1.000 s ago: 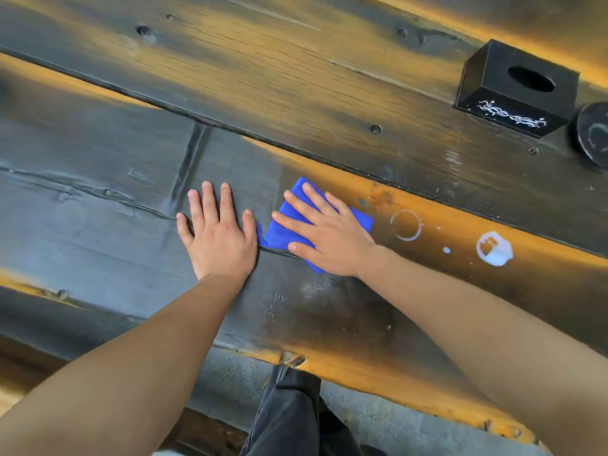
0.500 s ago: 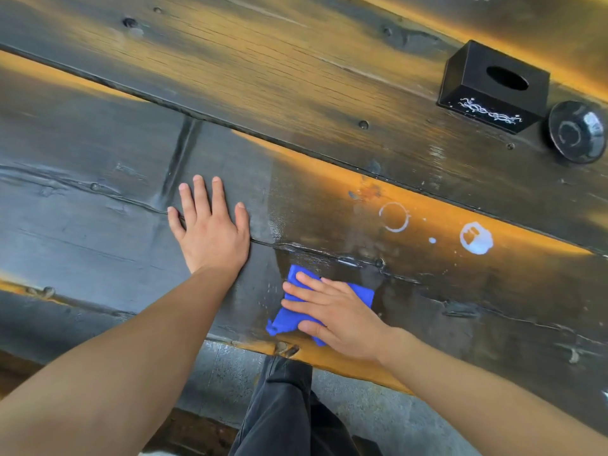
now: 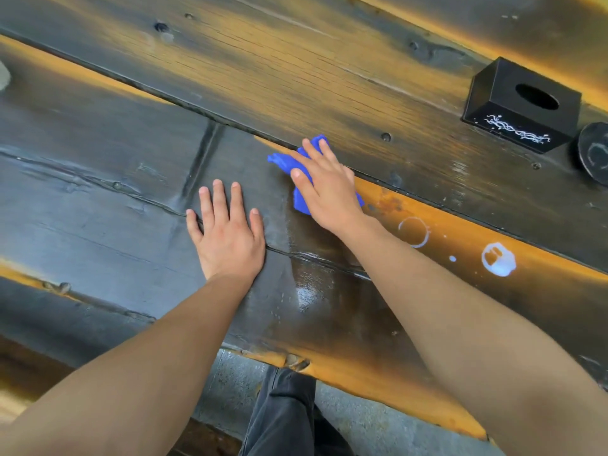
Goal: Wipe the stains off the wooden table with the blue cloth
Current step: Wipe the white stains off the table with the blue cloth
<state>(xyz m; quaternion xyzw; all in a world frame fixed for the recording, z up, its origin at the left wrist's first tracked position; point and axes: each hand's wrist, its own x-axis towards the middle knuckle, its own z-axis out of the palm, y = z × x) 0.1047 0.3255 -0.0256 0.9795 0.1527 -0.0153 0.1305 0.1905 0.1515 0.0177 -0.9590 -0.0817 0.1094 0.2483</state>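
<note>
The wooden table (image 3: 98, 232) is made of dark planks with orange patches. My right hand (image 3: 325, 189) presses flat on the blue cloth (image 3: 284, 161), which is bunched against the seam between two planks. Most of the cloth is hidden under the hand. My left hand (image 3: 227, 238) lies flat on the table, fingers spread, just left of and nearer than the cloth. To the right are white stains: a ring stain (image 3: 414, 232), a small dot (image 3: 452, 258) and a white blob stain (image 3: 498, 260). A wet sheen (image 3: 306, 291) marks the wood below my right hand.
A black tissue box (image 3: 523, 106) with white ornament stands at the far right, with a dark round dish (image 3: 595, 158) beside it at the frame edge. The table's near edge (image 3: 329, 366) runs across the bottom, with grey floor and a dark trouser leg (image 3: 286, 419) below it.
My right hand has pushed the cloth from near the table's front edge away to the far plank seam. My left hand has stayed in place.
</note>
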